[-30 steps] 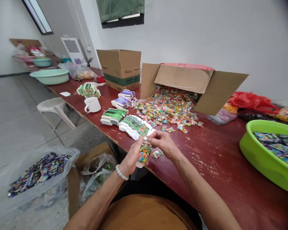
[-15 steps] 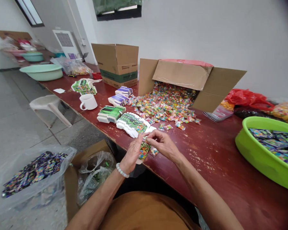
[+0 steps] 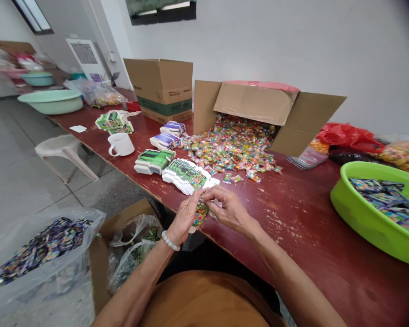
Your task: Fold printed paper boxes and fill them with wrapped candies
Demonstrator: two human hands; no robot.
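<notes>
At the table's front edge, my left hand (image 3: 184, 217) is closed on a small printed candy box (image 3: 200, 213), green with bright colours. A white flap shows at the box's lower end. My right hand (image 3: 226, 206) has its thumb and fingers pinched at the top end of the same box; the exact grip is partly hidden by the fingers. Just beyond my hands lies a fanned stack of flat printed cartons (image 3: 184, 175). To its left sits another stack of green cartons (image 3: 154, 161). Small wrapped candies (image 3: 233, 145) are heaped behind them.
A cardboard box on its side (image 3: 255, 102) spills the candies. An upright carton (image 3: 160, 91), a white mug (image 3: 121, 144) and a green basin (image 3: 344, 204) with dark packets stand on the red table. Below left are a plastic bag of packets (image 3: 44, 250) and a stool (image 3: 59, 147).
My right hand's fingers have closed in over the top of the box and shifted slightly left. The whole view has turned a little, so the surroundings sit further left.
</notes>
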